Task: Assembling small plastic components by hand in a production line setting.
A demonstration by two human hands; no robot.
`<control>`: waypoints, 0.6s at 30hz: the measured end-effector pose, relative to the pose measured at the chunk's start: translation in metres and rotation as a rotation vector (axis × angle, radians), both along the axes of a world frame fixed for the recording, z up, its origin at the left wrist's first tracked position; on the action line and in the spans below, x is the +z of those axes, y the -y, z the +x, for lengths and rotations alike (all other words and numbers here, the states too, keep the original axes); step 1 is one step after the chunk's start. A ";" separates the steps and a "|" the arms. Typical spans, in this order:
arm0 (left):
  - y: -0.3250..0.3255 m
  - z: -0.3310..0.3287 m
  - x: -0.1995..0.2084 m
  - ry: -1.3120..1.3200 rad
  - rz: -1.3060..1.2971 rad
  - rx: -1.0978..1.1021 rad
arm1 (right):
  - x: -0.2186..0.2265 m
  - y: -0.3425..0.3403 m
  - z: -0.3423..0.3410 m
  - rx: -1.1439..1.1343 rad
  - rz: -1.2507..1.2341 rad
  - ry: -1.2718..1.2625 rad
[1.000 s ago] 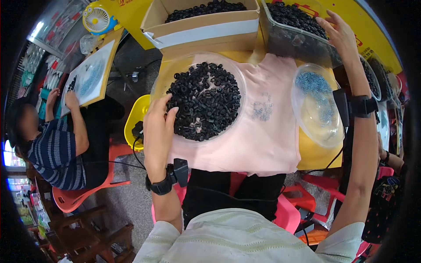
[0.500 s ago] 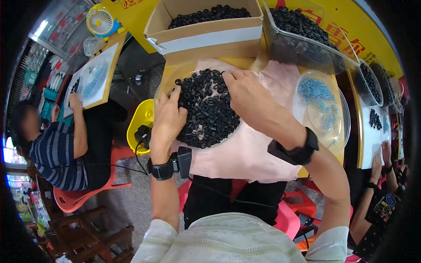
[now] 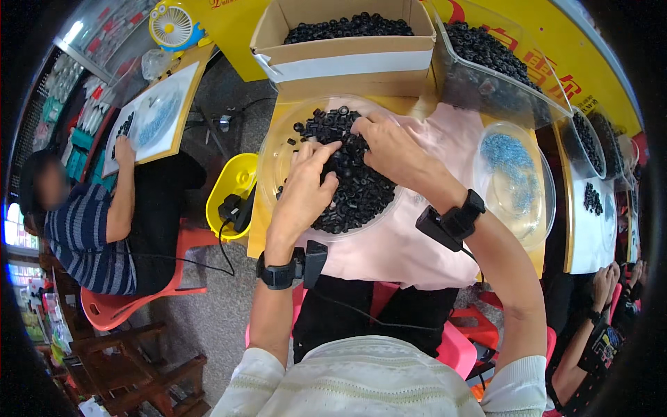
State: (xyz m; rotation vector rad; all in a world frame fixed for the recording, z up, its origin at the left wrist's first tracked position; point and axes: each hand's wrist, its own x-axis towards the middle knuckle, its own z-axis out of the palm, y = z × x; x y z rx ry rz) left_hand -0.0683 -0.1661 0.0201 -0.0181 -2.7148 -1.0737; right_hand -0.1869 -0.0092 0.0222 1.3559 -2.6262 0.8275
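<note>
A round clear plastic tray (image 3: 272, 156) lies on the pink cloth (image 3: 424, 254) in front of me, heaped with small black ring-shaped pieces (image 3: 358, 198). My left hand (image 3: 306, 184) reaches over the left side of the heap, index finger stretched out and thumb apart from it. At the upper right of the heap is my right hand (image 3: 396, 149), its fingers bent and close together, tips down among the pieces. Whatever may be between those fingertips is hidden. Each wrist wears a black strapped device.
Behind the tray stand a cardboard box (image 3: 354, 62) and a clear bin (image 3: 500, 94), both holding black pieces. A clear round tray (image 3: 517, 226) with small blue pieces sits at right. A yellow basket (image 3: 217, 205) is at left. Other people work at tables on both sides.
My left hand has moved right, from the tray's left edge in over the heap, nearer my right hand. The black pieces have shifted, with a few now loose at the tray's left. The view has shifted slightly.
</note>
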 end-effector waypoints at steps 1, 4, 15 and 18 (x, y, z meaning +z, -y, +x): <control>-0.002 0.001 0.002 0.003 0.015 -0.008 | 0.002 -0.001 0.002 0.028 -0.007 0.050; -0.007 0.009 0.007 -0.011 0.045 -0.019 | 0.007 -0.005 0.012 0.089 -0.051 0.164; -0.016 0.028 0.013 -0.020 0.106 0.028 | 0.021 -0.022 0.048 0.120 -0.267 0.281; -0.018 0.031 0.010 -0.022 0.117 0.046 | 0.024 -0.025 0.056 0.069 -0.265 0.347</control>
